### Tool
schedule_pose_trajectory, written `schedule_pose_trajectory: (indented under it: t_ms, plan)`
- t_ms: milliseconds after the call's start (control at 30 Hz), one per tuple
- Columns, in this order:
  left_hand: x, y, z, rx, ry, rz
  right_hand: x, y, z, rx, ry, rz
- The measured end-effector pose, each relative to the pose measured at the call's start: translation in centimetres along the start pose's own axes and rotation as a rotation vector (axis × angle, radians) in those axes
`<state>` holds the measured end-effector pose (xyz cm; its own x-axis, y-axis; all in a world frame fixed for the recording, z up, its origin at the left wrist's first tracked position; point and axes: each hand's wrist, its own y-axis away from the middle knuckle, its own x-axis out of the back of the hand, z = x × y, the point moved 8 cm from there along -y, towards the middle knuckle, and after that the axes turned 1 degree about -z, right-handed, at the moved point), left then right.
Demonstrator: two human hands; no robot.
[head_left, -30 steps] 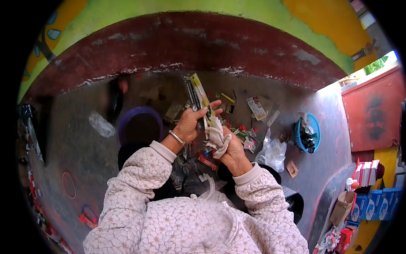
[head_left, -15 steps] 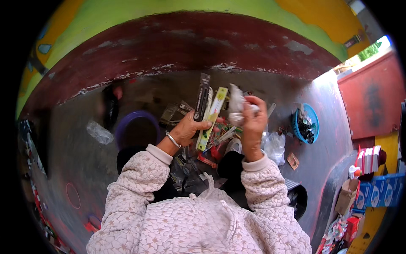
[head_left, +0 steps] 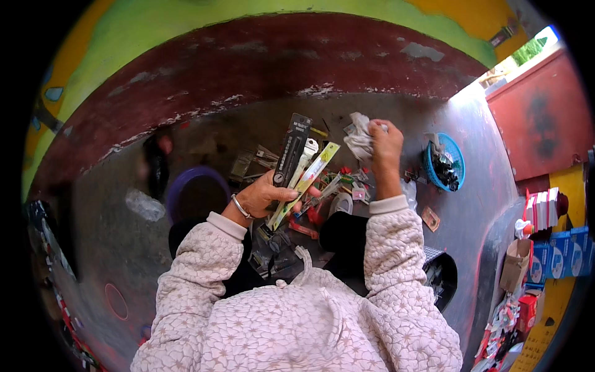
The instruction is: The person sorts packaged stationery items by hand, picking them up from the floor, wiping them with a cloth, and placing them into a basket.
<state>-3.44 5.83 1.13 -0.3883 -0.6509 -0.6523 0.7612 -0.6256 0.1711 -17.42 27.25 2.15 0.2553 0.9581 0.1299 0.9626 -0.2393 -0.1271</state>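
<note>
My left hand point(head_left: 263, 197) is closed around several long, narrow items in front of me. A black flat package point(head_left: 291, 152) stands on the left of the bunch, a whitish slim item point(head_left: 306, 156) sits in the middle, and a yellow-green strip-like package point(head_left: 315, 172) leans to the right. Up and to the right, my right hand point(head_left: 387, 149) grips a crumpled whitish cloth point(head_left: 358, 137), apart from the packages. Under both hands lies a pile of mixed small goods point(head_left: 334, 189) on the floor, partly hidden by my left hand.
A purple round tub point(head_left: 170, 193) and a clear plastic bag point(head_left: 145, 204) are on the left. To the right stand a blue basket point(head_left: 460, 162) with dark items and a black container point(head_left: 447, 291). Blue boxes point(head_left: 558, 260) line the right edge; a dark red wall point(head_left: 260, 62) rises ahead.
My right hand has moved up and to the right with the cloth, away from the packages. The packages in my left hand lean further right and are more spread out.
</note>
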Motion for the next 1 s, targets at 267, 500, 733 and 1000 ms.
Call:
schedule_pose_trajectory:
  t_ms: [267, 500, 733, 1000]
  plan:
    - [1.8, 0.0, -1.0, 0.026, -0.020, 0.052, -9.3, 10.2, -0.6, -0.590, -0.284, -0.783]
    - [2.3, 0.0, -0.5, -0.026, 0.186, 0.162, -8.7, 8.2, 0.8, -0.594, -0.599, -0.509]
    - [2.1, -0.3, -1.2, 0.062, 0.215, 0.110, -7.4, 7.0, -1.7, -0.428, -0.583, -0.544]
    - [4.0, -0.2, -1.9, 0.046, -0.005, 0.372, -8.6, 7.7, -1.2, -0.527, -0.423, -0.601]
